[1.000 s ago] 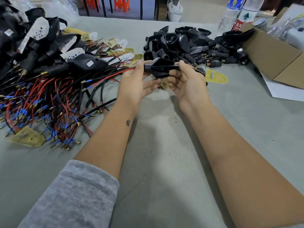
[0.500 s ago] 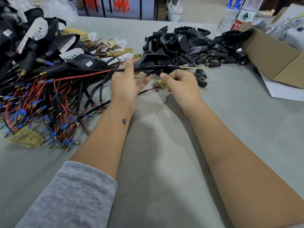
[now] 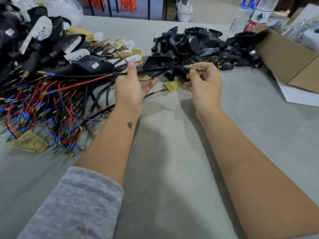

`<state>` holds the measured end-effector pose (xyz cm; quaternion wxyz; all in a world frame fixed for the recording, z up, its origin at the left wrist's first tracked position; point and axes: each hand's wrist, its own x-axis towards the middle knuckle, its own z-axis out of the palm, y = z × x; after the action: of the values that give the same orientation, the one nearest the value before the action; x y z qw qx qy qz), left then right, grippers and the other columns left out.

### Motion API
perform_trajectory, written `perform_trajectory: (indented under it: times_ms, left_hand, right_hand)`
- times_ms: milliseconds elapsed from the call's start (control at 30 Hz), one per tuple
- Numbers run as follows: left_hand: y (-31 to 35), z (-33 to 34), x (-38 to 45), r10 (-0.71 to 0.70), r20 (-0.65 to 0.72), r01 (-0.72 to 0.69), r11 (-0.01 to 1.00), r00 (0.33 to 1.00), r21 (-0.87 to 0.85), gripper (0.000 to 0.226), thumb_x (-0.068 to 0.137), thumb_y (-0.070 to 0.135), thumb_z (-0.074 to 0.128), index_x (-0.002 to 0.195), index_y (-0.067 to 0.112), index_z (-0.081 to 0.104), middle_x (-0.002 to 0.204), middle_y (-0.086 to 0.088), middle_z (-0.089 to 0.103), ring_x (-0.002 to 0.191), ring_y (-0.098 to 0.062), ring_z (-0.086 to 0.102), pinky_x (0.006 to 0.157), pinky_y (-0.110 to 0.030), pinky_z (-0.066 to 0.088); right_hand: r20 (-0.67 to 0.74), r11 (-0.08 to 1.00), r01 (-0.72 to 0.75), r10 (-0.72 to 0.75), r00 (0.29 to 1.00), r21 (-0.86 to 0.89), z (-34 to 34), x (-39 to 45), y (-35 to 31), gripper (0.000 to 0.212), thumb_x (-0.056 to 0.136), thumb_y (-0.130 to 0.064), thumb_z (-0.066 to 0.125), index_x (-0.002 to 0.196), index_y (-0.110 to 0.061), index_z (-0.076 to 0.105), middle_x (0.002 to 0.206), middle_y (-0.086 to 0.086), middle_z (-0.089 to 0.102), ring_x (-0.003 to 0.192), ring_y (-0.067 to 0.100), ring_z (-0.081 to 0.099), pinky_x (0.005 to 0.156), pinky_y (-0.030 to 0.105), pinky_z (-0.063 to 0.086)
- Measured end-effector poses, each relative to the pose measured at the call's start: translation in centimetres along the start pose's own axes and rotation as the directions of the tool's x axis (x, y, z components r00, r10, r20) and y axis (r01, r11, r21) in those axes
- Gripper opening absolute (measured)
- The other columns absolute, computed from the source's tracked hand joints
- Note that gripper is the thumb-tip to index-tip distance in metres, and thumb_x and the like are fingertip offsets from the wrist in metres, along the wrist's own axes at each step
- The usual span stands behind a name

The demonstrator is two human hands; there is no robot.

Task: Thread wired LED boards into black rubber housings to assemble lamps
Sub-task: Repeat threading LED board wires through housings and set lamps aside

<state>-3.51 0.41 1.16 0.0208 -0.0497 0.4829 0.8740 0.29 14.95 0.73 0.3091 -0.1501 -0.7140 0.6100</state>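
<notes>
My left hand (image 3: 131,87) grips the narrow stem of a black rubber housing (image 3: 158,63), held just above the table. A black wire (image 3: 170,67) runs across the housing's open mouth to a small LED board (image 3: 195,67), seen edge-on. My right hand (image 3: 203,83) pinches this board between thumb and fingers, to the right of the housing. The wire's red and black tail (image 3: 96,76) trails left out of the stem. A second yellow board (image 3: 173,86) with a red lead lies flat on the table between my hands.
Empty black housings (image 3: 198,44) are heaped behind my hands. Wired boards (image 3: 43,104) sprawl at the left, with assembled lamps (image 3: 25,40) stacked behind them. A cardboard box (image 3: 284,54) and two bottles (image 3: 241,16) stand at the right. Grey cloth (image 3: 164,161) covers the table.
My hands have moved apart. The right hand rose and now pinches the board edge-on to the right of the housing, with the wire stretched between them. The loose yellow board lies uncovered.
</notes>
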Motion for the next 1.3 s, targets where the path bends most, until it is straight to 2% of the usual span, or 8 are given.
perform_trajectory:
  times_ms: [133, 200, 333, 600, 833, 967, 1100, 1300]
  left_hand:
    - [-0.1, 0.2, 0.0, -0.044, 0.006, 0.043, 0.998, 0.999, 0.05, 0.047, 0.105, 0.034, 0.038, 0.131, -0.006, 0.045, 0.117, -0.026, 0.063, 0.078, -0.029, 0.072, 0.069, -0.03, 0.059]
    - [-0.3, 0.5, -0.2, -0.04, 0.023, 0.037, 0.992, 0.999, 0.124, 0.041, 0.106, 0.031, 0.038, 0.126, -0.004, 0.047, 0.114, -0.023, 0.065, 0.076, -0.028, 0.072, 0.068, -0.032, 0.06]
    - [-0.5, 0.9, -0.5, -0.015, 0.091, -0.004, 0.979, 0.996, 0.203, 0.015, 0.106, 0.021, 0.039, 0.1, 0.01, 0.049, 0.111, -0.015, 0.061, 0.069, -0.023, 0.069, 0.071, -0.035, 0.061]
    - [-0.5, 0.5, -0.2, -0.02, 0.123, -0.008, 0.975, 0.992, 0.222, 0.021, 0.105, 0.025, 0.04, 0.108, 0.007, 0.052, 0.122, -0.019, 0.063, 0.077, -0.03, 0.074, 0.069, -0.034, 0.06]
    - [-0.8, 0.5, -0.2, -0.005, 0.169, -0.047, 0.952, 0.986, 0.302, 0.023, 0.106, 0.029, 0.038, 0.107, 0.013, 0.054, 0.106, -0.014, 0.07, 0.066, -0.018, 0.07, 0.056, -0.025, 0.054]
    - [-1.0, 0.5, 0.0, 0.011, 0.147, -0.061, 0.94, 0.989, 0.336, 0.025, 0.105, 0.029, 0.039, 0.101, 0.013, 0.057, 0.096, -0.009, 0.068, 0.072, -0.018, 0.066, 0.056, -0.024, 0.053]
    - [-1.0, 0.4, 0.0, 0.034, 0.14, -0.08, 0.938, 0.99, 0.337, 0.026, 0.106, 0.027, 0.037, 0.104, 0.01, 0.057, 0.107, -0.012, 0.07, 0.091, -0.024, 0.071, 0.063, -0.028, 0.056]
    - [-0.9, 0.6, -0.3, 0.021, 0.16, -0.069, 0.952, 0.987, 0.3, 0.029, 0.107, 0.027, 0.033, 0.101, 0.009, 0.055, 0.097, -0.011, 0.071, 0.083, -0.024, 0.073, 0.067, -0.031, 0.059]
  right_hand:
    - [0.036, 0.991, 0.085, -0.081, 0.996, -0.104, 0.2, 0.0, 0.0, 0.012, 0.093, -0.015, 0.059, 0.087, -0.026, 0.06, 0.099, 0.003, 0.055, 0.082, 0.008, 0.051, 0.073, 0.016, 0.044]
    - [0.076, 0.98, 0.104, -0.093, 0.993, -0.168, 0.3, -0.2, -0.2, 0.01, 0.094, -0.019, 0.06, 0.087, -0.026, 0.06, 0.105, 0.0, 0.046, 0.088, 0.006, 0.05, 0.073, 0.006, 0.039]
    - [0.197, 0.983, 0.077, -0.044, 0.979, -0.164, 0.9, -0.8, -0.3, 0.013, 0.092, -0.016, 0.058, 0.085, -0.006, 0.06, 0.074, 0.0, 0.052, 0.07, 0.013, 0.048, 0.065, 0.027, 0.039]
    - [0.218, 0.984, 0.08, -0.044, 0.975, -0.16, 1.0, -1.1, -0.4, 0.022, 0.098, -0.021, 0.053, 0.08, -0.014, 0.061, 0.06, -0.004, 0.055, 0.059, 0.013, 0.054, 0.059, 0.025, 0.042]
    - [0.169, 0.973, 0.109, -0.074, 0.983, -0.203, 1.0, -0.9, -0.4, 0.012, 0.093, -0.022, 0.063, 0.081, -0.019, 0.065, 0.072, -0.008, 0.061, 0.069, 0.012, 0.055, 0.074, 0.039, 0.053]
    - [0.133, 0.969, 0.138, -0.112, 0.985, -0.206, 0.9, -0.9, -0.3, 0.01, 0.089, -0.02, 0.067, 0.084, -0.012, 0.067, 0.075, 0.004, 0.066, 0.065, 0.013, 0.055, 0.067, 0.034, 0.049]
    - [0.141, 0.956, 0.171, -0.14, 0.98, -0.24, 0.9, -0.9, -0.2, 0.011, 0.086, -0.022, 0.07, 0.079, -0.014, 0.068, 0.069, -0.007, 0.059, 0.06, 0.003, 0.049, 0.06, 0.023, 0.043]
    - [0.153, 0.946, 0.171, -0.132, 0.979, -0.276, 1.1, -1.2, -0.1, 0.018, 0.084, -0.026, 0.072, 0.069, -0.021, 0.062, 0.065, -0.009, 0.055, 0.06, 0.005, 0.047, 0.064, 0.034, 0.047]
